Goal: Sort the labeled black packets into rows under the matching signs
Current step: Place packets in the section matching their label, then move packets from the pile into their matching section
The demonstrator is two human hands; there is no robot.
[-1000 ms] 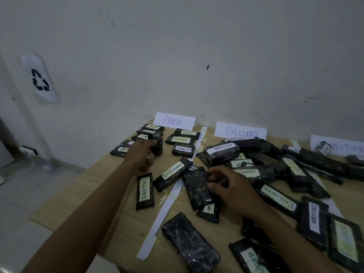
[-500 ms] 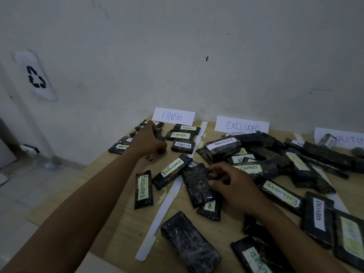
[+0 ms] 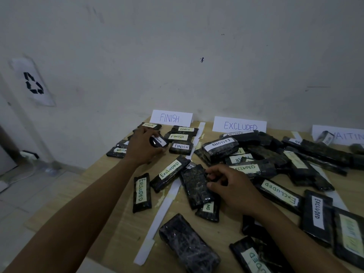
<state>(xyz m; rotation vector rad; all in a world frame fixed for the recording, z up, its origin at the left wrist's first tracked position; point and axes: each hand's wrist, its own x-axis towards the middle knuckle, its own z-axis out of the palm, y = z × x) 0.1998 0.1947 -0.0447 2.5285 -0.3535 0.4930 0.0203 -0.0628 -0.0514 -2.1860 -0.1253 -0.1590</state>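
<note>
FINISH sign [image 3: 171, 118] left of EXCLUDED sign [image 3: 239, 125].

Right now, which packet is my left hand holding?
The small white-labelled packet just below the FINISH sign: the only one your left hand grips.

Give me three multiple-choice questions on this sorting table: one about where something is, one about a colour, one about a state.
1. Where does the FINISH sign stand relative to the EXCLUDED sign?
A) to its left
B) to its right
C) in front of it

2. What colour is the lettering on those two signs?
A) red
B) blue
C) green

3. What is the left hand doing?
A) lying flat and empty
B) gripping a white-labelled packet
C) pointing upward

Answers: 1 A, FINISH is the leftmost sign; 2 B, both words are penned in blue; 3 B, its fingers curl round the packet.
</note>
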